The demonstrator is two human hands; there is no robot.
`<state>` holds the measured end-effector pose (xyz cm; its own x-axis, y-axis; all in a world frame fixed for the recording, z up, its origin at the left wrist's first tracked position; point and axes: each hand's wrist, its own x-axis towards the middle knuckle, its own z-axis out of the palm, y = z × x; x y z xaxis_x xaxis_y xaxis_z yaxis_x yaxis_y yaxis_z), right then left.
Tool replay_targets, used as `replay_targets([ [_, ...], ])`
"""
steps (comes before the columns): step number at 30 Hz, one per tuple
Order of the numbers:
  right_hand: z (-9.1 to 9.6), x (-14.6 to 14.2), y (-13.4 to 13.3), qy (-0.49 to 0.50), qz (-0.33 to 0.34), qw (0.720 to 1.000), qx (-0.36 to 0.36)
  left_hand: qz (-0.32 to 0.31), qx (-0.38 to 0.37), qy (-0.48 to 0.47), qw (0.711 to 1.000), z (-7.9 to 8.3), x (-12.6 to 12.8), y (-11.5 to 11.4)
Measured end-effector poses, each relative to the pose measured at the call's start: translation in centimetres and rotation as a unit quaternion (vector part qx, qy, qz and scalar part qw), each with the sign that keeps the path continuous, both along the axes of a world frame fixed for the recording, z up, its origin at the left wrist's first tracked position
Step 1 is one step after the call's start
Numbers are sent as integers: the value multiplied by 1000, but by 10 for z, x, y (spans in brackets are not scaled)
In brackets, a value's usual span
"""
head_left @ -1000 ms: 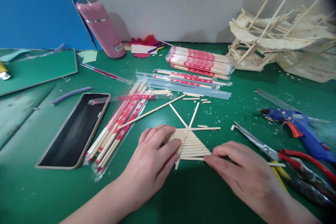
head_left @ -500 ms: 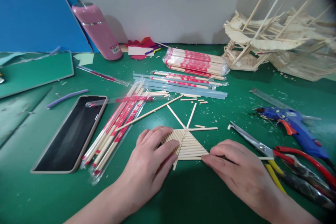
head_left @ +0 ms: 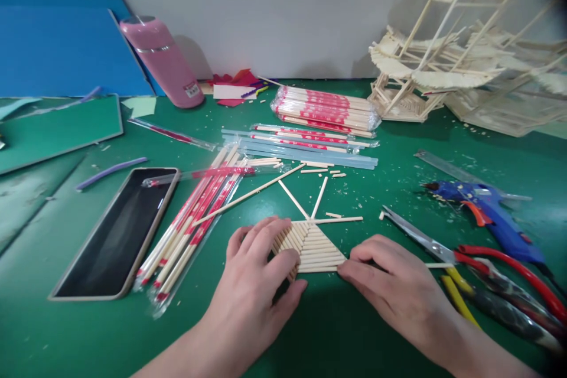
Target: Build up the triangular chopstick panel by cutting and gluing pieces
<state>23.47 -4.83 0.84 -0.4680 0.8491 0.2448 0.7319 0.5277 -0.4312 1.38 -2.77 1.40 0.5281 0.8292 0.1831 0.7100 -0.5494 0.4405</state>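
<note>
A flat triangular panel of glued wooden sticks (head_left: 316,245) lies on the green mat (head_left: 336,331) in front of me. My left hand (head_left: 254,283) rests on the panel's left side, fingers spread flat and pressing it down. My right hand (head_left: 394,286) sits at the panel's lower right corner, fingers curled, pinching a thin wooden stick (head_left: 436,265) that runs under the hand to the right. Loose sticks (head_left: 305,195) fan out just beyond the panel.
Wrapped chopsticks (head_left: 195,224) and a phone (head_left: 117,233) lie left. More chopstick packs (head_left: 325,107) and glue sticks (head_left: 301,153) sit behind. Right: red-handled scissors (head_left: 447,248), blue glue gun (head_left: 487,212), ruler (head_left: 447,168). A stick model (head_left: 460,65) stands back right; pink bottle (head_left: 162,62) back left.
The view shifted slightly, so everything sits lower and further left. My left hand's fingers slid a little down the panel's left side. My right hand stays at the corner.
</note>
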Motion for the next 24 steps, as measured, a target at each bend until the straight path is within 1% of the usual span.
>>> replay_targets([
  [10,-3,0,-1,9,4,1000,-13,27,28,-8,999,-2,7,0],
  [17,0,0,0,18,6,1000,-24,1,37,-44,998,-7,7,0],
  [24,-1,-1,1,24,9,999,-33,-18,50,-44,998,-11,6,1],
])
